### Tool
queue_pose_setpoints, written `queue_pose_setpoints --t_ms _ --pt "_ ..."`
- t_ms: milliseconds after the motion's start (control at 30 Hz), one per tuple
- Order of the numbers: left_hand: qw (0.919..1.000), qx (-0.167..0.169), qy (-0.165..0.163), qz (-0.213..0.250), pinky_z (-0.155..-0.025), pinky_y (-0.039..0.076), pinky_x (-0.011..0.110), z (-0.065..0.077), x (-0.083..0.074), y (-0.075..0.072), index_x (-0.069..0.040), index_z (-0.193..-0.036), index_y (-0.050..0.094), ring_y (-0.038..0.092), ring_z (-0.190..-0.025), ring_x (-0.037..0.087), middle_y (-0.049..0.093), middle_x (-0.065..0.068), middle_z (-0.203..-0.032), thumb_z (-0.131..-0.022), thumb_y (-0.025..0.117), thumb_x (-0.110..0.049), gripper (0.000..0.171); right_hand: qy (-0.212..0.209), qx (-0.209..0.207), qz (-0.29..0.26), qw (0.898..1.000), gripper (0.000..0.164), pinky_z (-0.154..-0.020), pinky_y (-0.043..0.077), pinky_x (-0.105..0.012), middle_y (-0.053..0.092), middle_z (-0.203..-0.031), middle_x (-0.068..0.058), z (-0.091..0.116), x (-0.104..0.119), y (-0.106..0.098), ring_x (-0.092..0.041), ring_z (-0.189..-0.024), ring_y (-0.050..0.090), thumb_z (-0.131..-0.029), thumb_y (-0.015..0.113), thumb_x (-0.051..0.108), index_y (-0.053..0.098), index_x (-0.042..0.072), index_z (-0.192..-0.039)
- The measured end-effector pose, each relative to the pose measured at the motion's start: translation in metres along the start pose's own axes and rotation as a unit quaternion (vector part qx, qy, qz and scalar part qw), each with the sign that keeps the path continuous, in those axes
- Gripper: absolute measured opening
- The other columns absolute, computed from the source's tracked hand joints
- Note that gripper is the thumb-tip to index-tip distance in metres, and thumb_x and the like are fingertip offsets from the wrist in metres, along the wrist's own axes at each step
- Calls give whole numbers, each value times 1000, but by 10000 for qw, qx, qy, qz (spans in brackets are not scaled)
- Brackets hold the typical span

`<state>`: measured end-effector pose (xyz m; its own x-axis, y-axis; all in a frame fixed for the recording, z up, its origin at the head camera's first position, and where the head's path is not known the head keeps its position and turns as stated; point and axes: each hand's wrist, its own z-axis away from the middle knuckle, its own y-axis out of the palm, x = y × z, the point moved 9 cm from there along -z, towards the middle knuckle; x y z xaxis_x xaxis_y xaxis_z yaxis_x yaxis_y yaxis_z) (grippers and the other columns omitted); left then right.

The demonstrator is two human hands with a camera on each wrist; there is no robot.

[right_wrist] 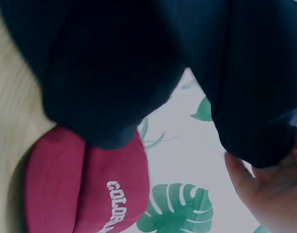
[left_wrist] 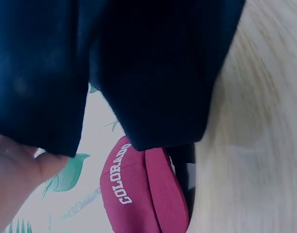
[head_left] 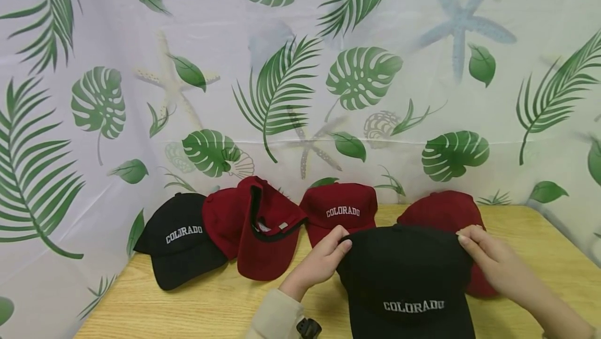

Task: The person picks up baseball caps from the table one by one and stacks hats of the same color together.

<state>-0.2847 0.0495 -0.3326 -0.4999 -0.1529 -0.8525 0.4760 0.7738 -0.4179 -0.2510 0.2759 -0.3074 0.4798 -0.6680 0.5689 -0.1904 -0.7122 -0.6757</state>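
Note:
A black baseball cap [head_left: 407, 271] with white COLORADO lettering is held up at the front of the head view, its brim toward the bottom edge. My left hand [head_left: 324, 258] pinches its upper left side between thumb and fingers. On the opposite upper side, my right hand [head_left: 497, 258] pinches the fabric the same way. Both wrist views show the dark cloth close up, with the left thumb [left_wrist: 50, 165] and right fingers [right_wrist: 265, 182] at its edge. Behind the held cap are a red cap [head_left: 340, 206] with COLORADO lettering and another red cap [head_left: 441, 211], partly covered by it.
At the left of the wooden table [head_left: 188, 310] a second black cap [head_left: 183, 245] leans against a red cap [head_left: 220, 219]. Beside them a red cap [head_left: 267, 245] lies with its inside showing. A leaf-printed cloth [head_left: 300, 94] hangs behind the table.

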Motion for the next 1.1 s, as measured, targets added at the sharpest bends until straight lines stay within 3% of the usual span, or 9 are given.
queue_pose_setpoints --t_ms 67,133,333,533,667,767,867,1000,1100 --pt "9998 -155 -100 -97 -68 32 21 0 1 -2 1 -87 41 40 -77 12 36 1 -76 -94 36 -2 9 14 4 578 9983 8 -63 34 -13 47 -80 9 -1 -4 2 0 -76 43 -90 48 3 53 9 -90" --pt "9991 -315 -221 -189 -68 33 22 0 5 -3 2 -89 42 40 -77 13 37 2 -76 -94 37 -2 8 152 112 806 9966 5 -64 35 -13 47 -81 8 -1 -11 6 0 -76 43 -90 48 5 53 9 -90" --pt "9958 -576 -651 -278 -74 37 28 -3 44 -1 -5 -97 40 46 -86 17 47 6 -90 -93 43 -6 5 889 793 712 9903 14 -66 39 -25 49 -83 -3 -1 -38 26 -8 -77 45 -94 42 11 52 2 -90" --pt "9902 -492 -1070 -749 -67 37 25 -2 67 1 -6 -85 47 43 -74 13 45 1 -80 -88 51 -3 6 1475 1283 503 9794 23 -67 41 -34 50 -80 -5 -1 -53 40 -16 -78 47 -96 36 16 52 0 -89" --pt "9851 -209 -1355 -1042 -72 39 25 0 75 5 -5 -87 56 45 -77 12 50 1 -87 -88 52 -3 5 1487 1340 536 9783 20 -63 38 -30 43 -74 -2 -3 -54 43 -13 -72 43 -96 37 13 49 2 -85" --pt "9833 -78 -1472 -1071 -74 39 26 0 77 8 -3 -91 58 45 -80 13 51 2 -91 -88 52 -4 7 1403 1421 701 9773 18 -65 40 -34 46 -77 -4 -2 -55 44 -16 -75 46 -95 38 11 50 1 -87" --pt "9820 42 -1516 -1125 -76 40 27 1 78 10 -3 -94 58 47 -83 13 51 2 -93 -88 52 -5 9 1333 1575 823 9750 23 -76 41 -45 54 -89 -18 0 -56 43 -31 -89 52 -95 39 11 53 -7 -98" --pt "9811 130 -1526 -1184 -81 40 28 1 77 11 -2 -97 59 49 -91 15 52 3 -97 -87 53 -5 12 1296 1845 768 9712 37 -84 34 -56 48 -110 -34 2 -57 43 -47 -105 42 -94 40 13 46 -19 -111" --pt "9809 159 -1557 -1155 -82 40 30 1 77 11 -1 -99 58 50 -96 19 51 4 -99 -88 52 -5 13 1257 2164 766 9652 31 -80 39 -49 54 -96 -26 1 -58 47 -37 -94 50 -94 40 14 51 -13 -104"
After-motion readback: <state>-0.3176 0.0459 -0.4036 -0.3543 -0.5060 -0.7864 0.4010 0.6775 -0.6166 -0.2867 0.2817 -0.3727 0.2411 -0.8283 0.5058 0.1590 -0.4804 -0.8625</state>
